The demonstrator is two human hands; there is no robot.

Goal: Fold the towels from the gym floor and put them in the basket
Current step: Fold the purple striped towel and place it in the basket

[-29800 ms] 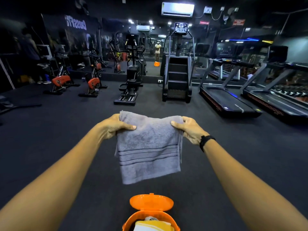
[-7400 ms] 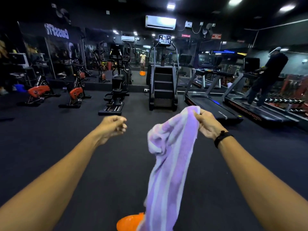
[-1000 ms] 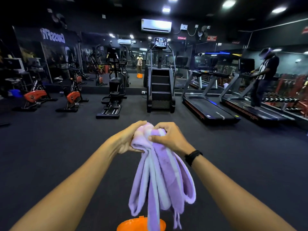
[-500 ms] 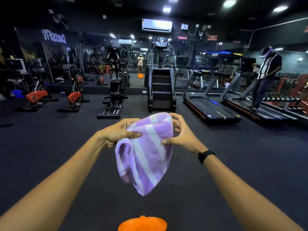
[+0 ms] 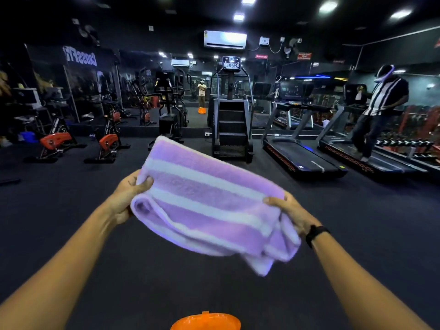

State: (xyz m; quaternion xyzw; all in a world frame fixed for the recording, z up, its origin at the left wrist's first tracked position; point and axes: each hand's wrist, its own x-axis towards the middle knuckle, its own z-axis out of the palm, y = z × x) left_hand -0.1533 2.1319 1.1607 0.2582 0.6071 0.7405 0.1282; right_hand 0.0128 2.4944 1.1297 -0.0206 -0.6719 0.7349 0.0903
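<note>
A purple towel with white stripes (image 5: pixel 209 201) is stretched out nearly flat in the air in front of me, folded over on itself. My left hand (image 5: pixel 126 196) grips its left end, thumb on top. Its right end is held by my right hand (image 5: pixel 294 214), which wears a black wristband. A loose corner droops below my right hand. The orange basket lid (image 5: pixel 206 321) shows at the bottom edge, directly below the towel; the basket's inside is out of view.
Dark gym floor (image 5: pixel 71 222) lies all around. A stair climber (image 5: pixel 232 120) stands straight ahead, treadmills (image 5: pixel 302 158) to the right with a person (image 5: pixel 378 110) on one, exercise bikes (image 5: pixel 107 139) to the left. A mirror wall runs behind.
The towel was bunched and hanging between my two close hands. My hands have since moved apart and the towel now lies spread sideways between them.
</note>
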